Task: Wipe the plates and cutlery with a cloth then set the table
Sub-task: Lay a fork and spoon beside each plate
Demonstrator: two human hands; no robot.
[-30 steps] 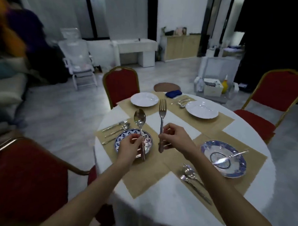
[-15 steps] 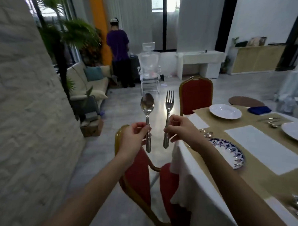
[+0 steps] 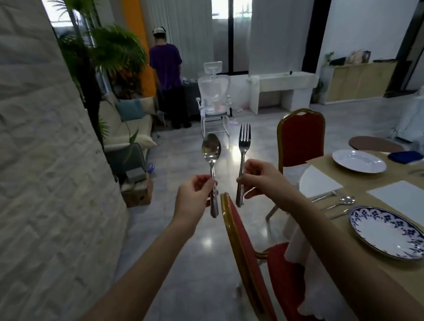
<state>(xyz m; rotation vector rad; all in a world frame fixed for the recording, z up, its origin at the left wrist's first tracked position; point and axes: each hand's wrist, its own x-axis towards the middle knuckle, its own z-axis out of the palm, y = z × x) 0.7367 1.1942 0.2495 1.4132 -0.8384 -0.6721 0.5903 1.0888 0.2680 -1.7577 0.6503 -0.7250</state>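
Observation:
My left hand (image 3: 195, 197) holds a steel spoon (image 3: 211, 150) upright by its handle. Just right of it, my right hand (image 3: 262, 177) grips a steel fork (image 3: 244, 140), tines up. Both are raised over the floor, left of the round table (image 3: 327, 187). On the table's tan mats lie a blue-patterned plate (image 3: 389, 233), a white plate (image 3: 359, 161), a blue cloth (image 3: 405, 156) and a set of cutlery (image 3: 335, 204) beside the patterned plate.
A red chair with a gold frame (image 3: 248, 262) stands right below my hands, another red chair (image 3: 301, 138) behind the table. A white brick wall (image 3: 38, 166) fills the left. Farther off stand a person in purple (image 3: 167, 78), a white office chair (image 3: 213, 97) and a sofa (image 3: 123, 129).
My view has swung left, away from the table, which now lies at the right edge. Both hands still hold the spoon and fork upright, now over the floor and chair.

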